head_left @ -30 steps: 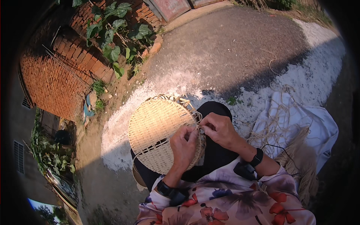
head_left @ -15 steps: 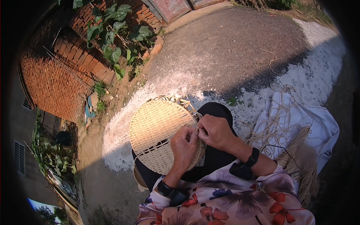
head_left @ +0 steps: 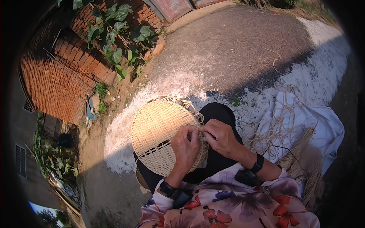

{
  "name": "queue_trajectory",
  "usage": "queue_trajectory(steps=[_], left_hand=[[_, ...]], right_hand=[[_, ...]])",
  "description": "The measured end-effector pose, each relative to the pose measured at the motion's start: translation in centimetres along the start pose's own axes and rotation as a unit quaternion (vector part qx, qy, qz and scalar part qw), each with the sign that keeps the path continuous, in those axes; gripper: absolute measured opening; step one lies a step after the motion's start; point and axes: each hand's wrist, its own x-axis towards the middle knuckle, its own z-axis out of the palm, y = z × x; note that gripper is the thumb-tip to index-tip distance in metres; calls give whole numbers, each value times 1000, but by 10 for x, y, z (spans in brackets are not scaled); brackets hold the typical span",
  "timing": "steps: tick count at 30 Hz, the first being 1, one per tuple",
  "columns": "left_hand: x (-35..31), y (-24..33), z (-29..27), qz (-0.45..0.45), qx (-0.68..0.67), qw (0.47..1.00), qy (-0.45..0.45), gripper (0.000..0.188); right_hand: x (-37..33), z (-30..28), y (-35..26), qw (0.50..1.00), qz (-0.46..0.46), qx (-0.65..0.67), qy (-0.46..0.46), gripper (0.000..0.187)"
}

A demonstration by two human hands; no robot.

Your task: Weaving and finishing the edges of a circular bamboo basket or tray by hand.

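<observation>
On my lap rests a round, pale straw-coloured woven basket (head_left: 159,117), its flat woven face turned up. A dark gap runs across the weave, and loops of cord stick up along its far rim. My left hand (head_left: 185,147) lies over the basket's right part, thumb and forefinger pinched at the rim. Beside it, my right hand (head_left: 220,137) is closed, its fingertips pinching at the same spot, almost touching the left ones. A thin straw cord (head_left: 199,120) shows at the rim by the fingertips; its end is hidden by the fingers.
Right of my knee, a white cloth sack (head_left: 319,119) lies on the ground with loose tangled cord (head_left: 285,110) and a bundle of tan strands (head_left: 300,152). A brick wall (head_left: 57,83) and a leafy plant (head_left: 116,34) stand at left. A metal gate (head_left: 173,9) is at the far side.
My right hand has shifted slightly down and turned, its fingers now more extended toward the left fingertips. My left hand has moved slightly left. The basket stays almost in place.
</observation>
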Motion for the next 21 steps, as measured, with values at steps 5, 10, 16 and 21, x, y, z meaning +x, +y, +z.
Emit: queue_trajectory(steps=[5,10,16,21], left_hand=[[2,-7,-5,-34,-67,997,-36,9],[3,-4,-7,-46,-67,995,-51,9],[2,-5,-5,-65,-61,995,-53,8],[1,-5,-5,-67,-74,994,-49,8]], right_hand=[[-5,-9,-7,999,-32,-37,-18,24],[-5,-11,-8,999,-30,-27,-13,27],[9,-4,4,1000,-13,-7,0,8],[14,-5,5,1000,-20,-10,-12,9]])
